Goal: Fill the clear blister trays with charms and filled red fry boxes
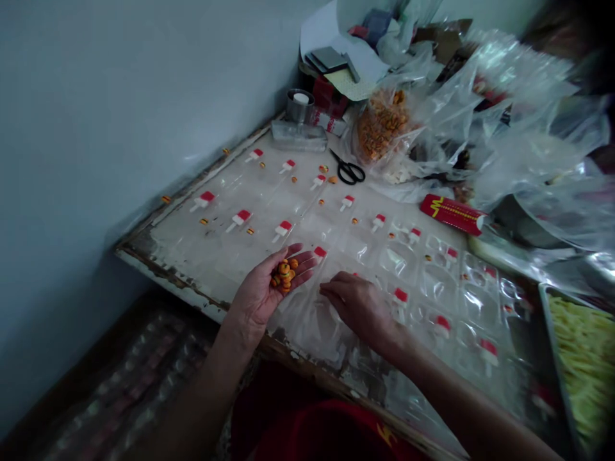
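My left hand (258,287) is palm up over the near edge of the table, its fingers extended. Several small orange-brown miniature burgers (284,275) lie heaped in that palm. Just to the right, my right hand (361,307) has its thumb and fingertips pinched together above the clear plastic blister trays (398,261). Whatever may be between those fingertips is too small to make out. Red-and-white popsicle-shaped pieces (282,231) sit in rows across the trays. Single miniature burgers, such as one burger (250,231), lie beside many of them.
Black-handled scissors (350,171) lie behind the trays, near a clear bag of orange pieces (382,128). A red fries carton (451,214) is at the right. A metal pan (548,333) holds pale yellow strips (581,358). A wall (120,115) borders the table's left side.
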Action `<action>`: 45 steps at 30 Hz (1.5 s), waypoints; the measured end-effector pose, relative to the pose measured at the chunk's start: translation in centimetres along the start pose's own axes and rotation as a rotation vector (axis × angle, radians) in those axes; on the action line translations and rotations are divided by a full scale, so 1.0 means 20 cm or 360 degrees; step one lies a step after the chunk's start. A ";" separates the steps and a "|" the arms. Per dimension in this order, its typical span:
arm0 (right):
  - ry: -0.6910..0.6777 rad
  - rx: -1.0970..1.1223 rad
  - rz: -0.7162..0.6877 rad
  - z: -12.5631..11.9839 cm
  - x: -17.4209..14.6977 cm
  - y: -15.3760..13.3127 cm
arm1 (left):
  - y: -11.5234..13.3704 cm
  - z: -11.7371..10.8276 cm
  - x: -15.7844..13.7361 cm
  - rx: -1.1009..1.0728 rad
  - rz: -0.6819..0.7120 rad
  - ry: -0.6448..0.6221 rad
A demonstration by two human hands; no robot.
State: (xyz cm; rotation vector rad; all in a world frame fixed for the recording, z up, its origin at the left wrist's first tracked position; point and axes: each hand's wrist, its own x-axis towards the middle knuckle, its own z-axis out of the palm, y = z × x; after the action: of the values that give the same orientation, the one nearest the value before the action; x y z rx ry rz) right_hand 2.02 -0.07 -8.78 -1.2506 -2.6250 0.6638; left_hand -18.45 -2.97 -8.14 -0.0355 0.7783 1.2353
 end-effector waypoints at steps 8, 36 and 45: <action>0.0000 0.0155 0.0368 -0.15 0.21 0.05 | -0.03 0.06 0.03 0.0057 -0.0033 0.0005; 0.0153 -0.0130 0.0502 -0.15 -0.37 0.23 | -0.29 0.25 0.04 0.0221 -0.0121 -0.0165; 0.0009 -0.0250 0.0146 -0.19 -0.34 0.25 | -0.34 0.30 0.06 0.0216 -0.0221 -0.0160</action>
State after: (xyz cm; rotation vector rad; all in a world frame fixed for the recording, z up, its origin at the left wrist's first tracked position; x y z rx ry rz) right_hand 11.17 -1.27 -7.32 -1.4209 -2.6732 0.4745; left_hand -9.38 -1.88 -6.83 0.0816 0.7581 1.0428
